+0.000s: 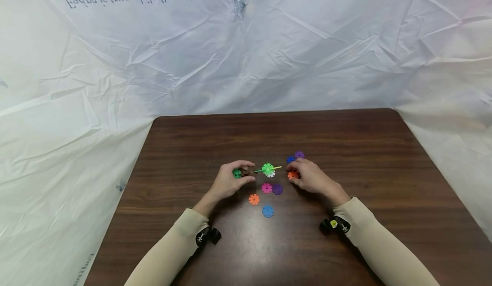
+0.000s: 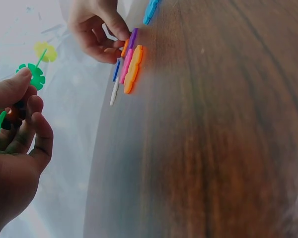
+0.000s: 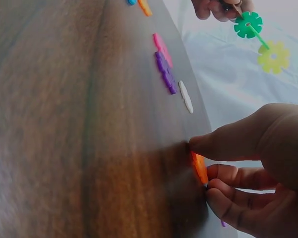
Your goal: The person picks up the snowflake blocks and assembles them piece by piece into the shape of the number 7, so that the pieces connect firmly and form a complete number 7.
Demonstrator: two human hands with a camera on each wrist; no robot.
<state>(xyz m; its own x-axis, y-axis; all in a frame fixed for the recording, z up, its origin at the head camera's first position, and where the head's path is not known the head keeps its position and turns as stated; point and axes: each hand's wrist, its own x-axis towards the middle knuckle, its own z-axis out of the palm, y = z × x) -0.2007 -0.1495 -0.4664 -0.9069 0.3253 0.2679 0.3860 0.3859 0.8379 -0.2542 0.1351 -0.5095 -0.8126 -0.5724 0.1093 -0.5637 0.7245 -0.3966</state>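
My left hand (image 1: pixel 226 181) holds a joined string of notched plastic discs above the table, thumb and fingers around a brown disc (image 2: pixel 14 115). A darker green disc (image 1: pixel 236 173) sits on the palm side of it; beyond the fingertips come a bright green disc (image 3: pixel 249 25) and a yellow disc (image 3: pixel 274 57), slotted together at angles. At the right, my right hand (image 1: pixel 313 177) pinches an orange disc (image 3: pixel 199 168) by its edges at the tabletop. A blue disc (image 1: pixel 290 160) and a purple disc (image 1: pixel 299 154) lie just beyond its fingers.
On the brown table (image 1: pixel 184 141) between the hands lie a white disc (image 3: pixel 186 96), a pink disc (image 1: pixel 267 188) and another purple disc (image 1: pixel 277 189). Closer to me are a second orange disc (image 1: pixel 254 199) and a light blue disc (image 1: pixel 267 211). White sheeting (image 1: pixel 230 64) hangs behind.
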